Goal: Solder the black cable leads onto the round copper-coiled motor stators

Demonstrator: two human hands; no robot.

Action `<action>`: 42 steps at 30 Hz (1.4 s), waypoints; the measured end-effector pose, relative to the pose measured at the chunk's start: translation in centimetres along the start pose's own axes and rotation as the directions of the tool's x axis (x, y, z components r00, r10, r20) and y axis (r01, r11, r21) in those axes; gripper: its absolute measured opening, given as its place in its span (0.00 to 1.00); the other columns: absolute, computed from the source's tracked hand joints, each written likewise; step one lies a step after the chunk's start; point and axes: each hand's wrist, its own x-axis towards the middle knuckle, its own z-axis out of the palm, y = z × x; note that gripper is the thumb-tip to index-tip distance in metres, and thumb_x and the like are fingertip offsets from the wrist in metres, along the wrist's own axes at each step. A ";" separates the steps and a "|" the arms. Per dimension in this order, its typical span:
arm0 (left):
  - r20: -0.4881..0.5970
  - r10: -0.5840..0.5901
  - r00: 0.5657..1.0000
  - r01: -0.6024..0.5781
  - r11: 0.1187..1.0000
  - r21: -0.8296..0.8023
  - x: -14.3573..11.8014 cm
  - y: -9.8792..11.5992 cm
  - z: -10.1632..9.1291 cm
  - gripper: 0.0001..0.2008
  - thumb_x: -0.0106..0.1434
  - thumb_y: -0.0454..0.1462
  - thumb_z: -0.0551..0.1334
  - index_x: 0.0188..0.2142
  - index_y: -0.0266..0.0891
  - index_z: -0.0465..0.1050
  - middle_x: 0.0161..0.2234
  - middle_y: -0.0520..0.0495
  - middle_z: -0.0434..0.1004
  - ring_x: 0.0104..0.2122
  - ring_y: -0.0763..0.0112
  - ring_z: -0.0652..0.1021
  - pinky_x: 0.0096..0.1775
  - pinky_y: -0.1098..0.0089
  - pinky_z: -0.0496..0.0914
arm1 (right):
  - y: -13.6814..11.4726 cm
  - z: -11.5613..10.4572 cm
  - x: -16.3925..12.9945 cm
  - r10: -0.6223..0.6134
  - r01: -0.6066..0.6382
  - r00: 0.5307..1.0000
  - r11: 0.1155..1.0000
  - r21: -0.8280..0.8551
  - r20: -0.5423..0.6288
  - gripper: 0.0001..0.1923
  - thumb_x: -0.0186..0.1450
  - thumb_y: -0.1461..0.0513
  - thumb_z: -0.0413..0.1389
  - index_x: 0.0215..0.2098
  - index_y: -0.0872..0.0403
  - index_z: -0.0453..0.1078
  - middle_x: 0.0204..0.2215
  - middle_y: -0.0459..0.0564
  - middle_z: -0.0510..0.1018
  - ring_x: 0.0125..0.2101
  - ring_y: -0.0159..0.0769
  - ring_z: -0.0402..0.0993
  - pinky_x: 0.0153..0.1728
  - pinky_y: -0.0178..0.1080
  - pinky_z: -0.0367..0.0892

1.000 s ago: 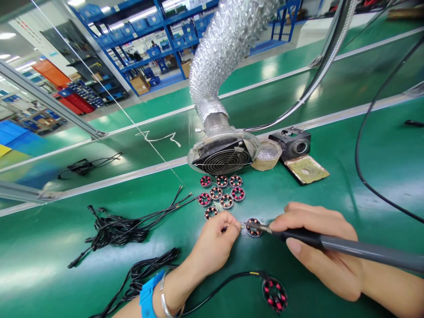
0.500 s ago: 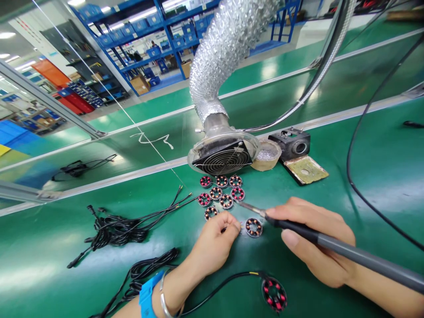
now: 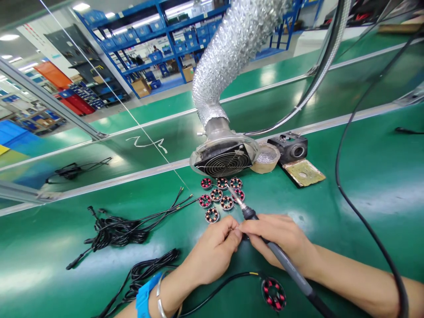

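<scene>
My right hand (image 3: 281,238) is closed around a soldering iron (image 3: 288,263), whose metal tip points up and left over the group of small wound motor stators (image 3: 227,203). My left hand (image 3: 217,247) is pinched shut beside it, and the fingertips of both hands nearly meet. Something thin and pale shows between them, too small to name. Under the right fingers only a dark sliver shows; the stator there is hidden. Below the hands lies a red-wound stator (image 3: 273,294) with a black cable (image 3: 225,282) attached.
Black cable bundles (image 3: 115,232) lie at the left on the green bench (image 3: 49,247). A fume extractor (image 3: 225,159) hangs behind the stators. A small bowl (image 3: 265,159) and an iron stand with a yellow sponge (image 3: 304,172) are behind right. A hanging black cord (image 3: 353,198) crosses the right side.
My right hand has moved left to my left hand, covering the single copper-wound stator. The soldering iron has turned, its tip now pointing further up. My left hand stays pinched in about the same place.
</scene>
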 end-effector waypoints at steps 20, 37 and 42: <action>0.030 -0.037 0.999 0.041 0.985 -0.167 0.6 -0.5 0.4 0.16 0.70 0.44 0.52 0.28 0.39 0.63 0.23 0.55 0.64 0.25 0.75 0.63 0.29 0.73 0.58 | -0.7 0.5 -1.2 0.057 -0.056 0.997 0.998 -0.015 0.050 0.19 0.67 0.70 0.48 0.55 0.50 0.63 0.33 0.47 0.77 0.29 0.32 0.73 0.29 0.34 0.69; -0.062 -0.135 0.989 0.113 0.955 -0.273 1.0 -1.1 0.9 0.15 0.64 0.45 0.55 0.26 0.40 0.58 0.19 0.59 0.53 0.20 0.78 0.53 0.24 0.73 0.49 | -0.7 0.4 -0.7 0.244 -0.259 0.963 0.954 0.152 0.112 0.21 0.65 0.71 0.50 0.53 0.49 0.63 0.36 0.46 0.79 0.33 0.32 0.78 0.35 0.33 0.73; -0.075 -0.157 0.985 0.131 0.954 -0.269 1.2 -0.9 1.0 0.13 0.64 0.43 0.55 0.25 0.41 0.57 0.18 0.60 0.50 0.19 0.78 0.53 0.23 0.73 0.49 | -0.5 0.1 -0.4 0.244 -0.259 0.964 0.949 0.178 0.104 0.19 0.66 0.71 0.50 0.53 0.49 0.64 0.36 0.45 0.79 0.32 0.30 0.77 0.35 0.31 0.72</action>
